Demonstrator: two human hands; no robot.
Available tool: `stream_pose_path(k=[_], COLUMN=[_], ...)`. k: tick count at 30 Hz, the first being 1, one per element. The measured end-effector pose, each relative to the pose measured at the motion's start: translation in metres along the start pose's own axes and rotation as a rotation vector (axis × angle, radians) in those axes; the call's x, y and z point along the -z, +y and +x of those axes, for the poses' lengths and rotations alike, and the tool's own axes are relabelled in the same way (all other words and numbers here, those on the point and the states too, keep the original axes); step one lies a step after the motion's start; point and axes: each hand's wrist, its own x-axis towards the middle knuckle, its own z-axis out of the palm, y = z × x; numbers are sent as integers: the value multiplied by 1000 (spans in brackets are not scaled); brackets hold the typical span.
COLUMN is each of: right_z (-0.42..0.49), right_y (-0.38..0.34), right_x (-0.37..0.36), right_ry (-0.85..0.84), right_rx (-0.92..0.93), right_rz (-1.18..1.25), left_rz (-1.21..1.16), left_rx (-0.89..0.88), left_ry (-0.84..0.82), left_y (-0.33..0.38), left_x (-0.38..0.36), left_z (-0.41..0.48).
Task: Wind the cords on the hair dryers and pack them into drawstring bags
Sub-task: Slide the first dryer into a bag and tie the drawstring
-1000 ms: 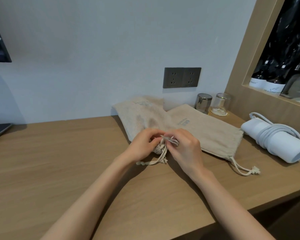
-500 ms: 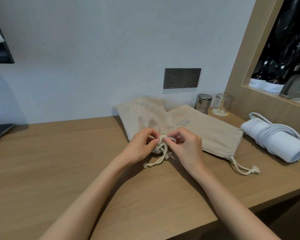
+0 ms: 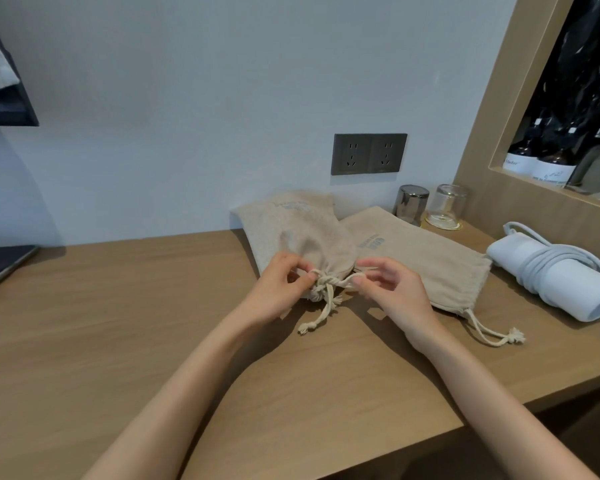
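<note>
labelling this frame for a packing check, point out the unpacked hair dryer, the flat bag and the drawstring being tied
hair dryer (image 3: 586, 292), head view, bare white body near its wide end
flat bag (image 3: 423, 261), head view, bare cloth at its middle
drawstring (image 3: 322, 281), head view, the knot above its hanging ends

Beige bags (image 3: 302, 233), white dryer (image 3: 551, 278)

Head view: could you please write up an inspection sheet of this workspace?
Surface: wooden desk, against a wall.
Job's things: filled bag, neck cinched; flat bag beside it; white hair dryer lying at right.
Clutter: metal cup and glass by the wall; dark device at left edge.
Hands: left hand and right hand each pinch the filled bag's drawstring.
Cables: cord wound round the hair dryer.
Surroundings: wall socket, nothing plugged in; bottles in the niche.
</note>
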Motion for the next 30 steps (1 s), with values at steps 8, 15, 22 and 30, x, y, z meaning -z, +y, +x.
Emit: stream_pose_path(k=[8, 15, 22, 30], right_z=[-3, -2, 4, 3], right_y=[-3, 0, 2, -3], right_x=[-3, -13, -15, -17], right_ry=[-185, -144, -18, -178], right_rx=[-178, -179, -185, -140], right_rz=[192, 256, 104, 98], left_rz=[110, 635, 835, -467], left_rx=[19, -239, -330, 123], left_ry=[-155, 157, 264, 83], left_y=[4, 0, -11, 15], left_x=[4, 2, 7, -2], left_z=[-2, -7, -9, -6])
